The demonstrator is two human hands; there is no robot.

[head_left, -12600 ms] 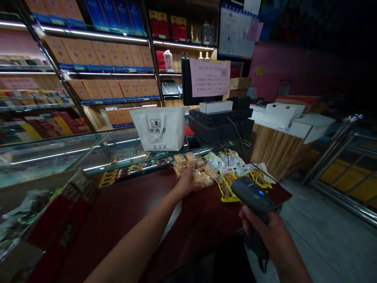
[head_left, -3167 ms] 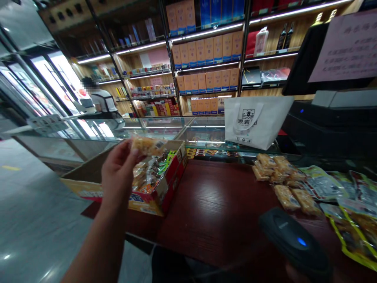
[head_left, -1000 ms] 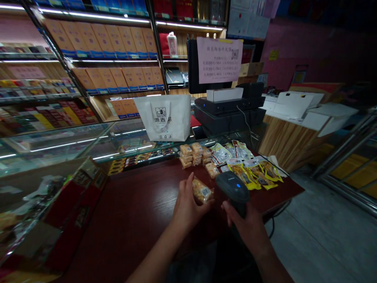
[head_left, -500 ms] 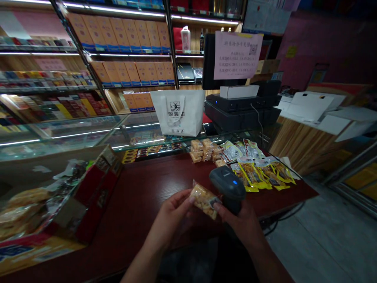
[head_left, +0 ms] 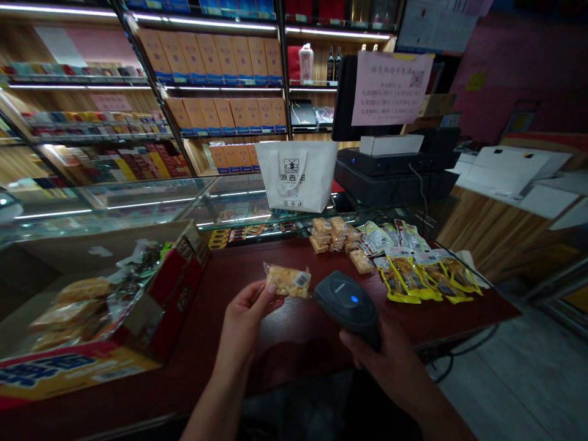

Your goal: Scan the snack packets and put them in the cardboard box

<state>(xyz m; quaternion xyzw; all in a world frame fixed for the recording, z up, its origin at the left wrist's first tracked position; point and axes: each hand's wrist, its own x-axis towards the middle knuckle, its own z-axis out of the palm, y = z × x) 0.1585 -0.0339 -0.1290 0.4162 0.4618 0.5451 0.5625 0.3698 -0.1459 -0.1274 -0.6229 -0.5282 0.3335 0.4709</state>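
Between thumb and fingers, my left hand (head_left: 250, 309) pinches a clear-wrapped snack bar (head_left: 285, 282) by its left end. A barcode label faces up on the bar's right part. My right hand (head_left: 383, 349) is wrapped round a dark barcode scanner (head_left: 346, 303), whose blue light is lit. The scanner's head points left, toward the bar, a small gap apart from it. Beyond the scanner lies a stack of similar wrapped bars (head_left: 333, 233), with a single wrapped bar (head_left: 361, 261) at its near right. Yellow-edged snack packets (head_left: 425, 275) lie to the right.
An open cardboard box (head_left: 138, 331) with wrapped snacks stands at the left on the dark red counter (head_left: 239, 251). A white paper bag (head_left: 298, 184) stands at the back on glass. A monitor (head_left: 346, 98) and a black cash drawer (head_left: 390, 180) are at the back right.
My left hand has carried the bar left, away from my right hand, which no longer touches it. The bar's label now faces up. The view has shifted a little leftward.
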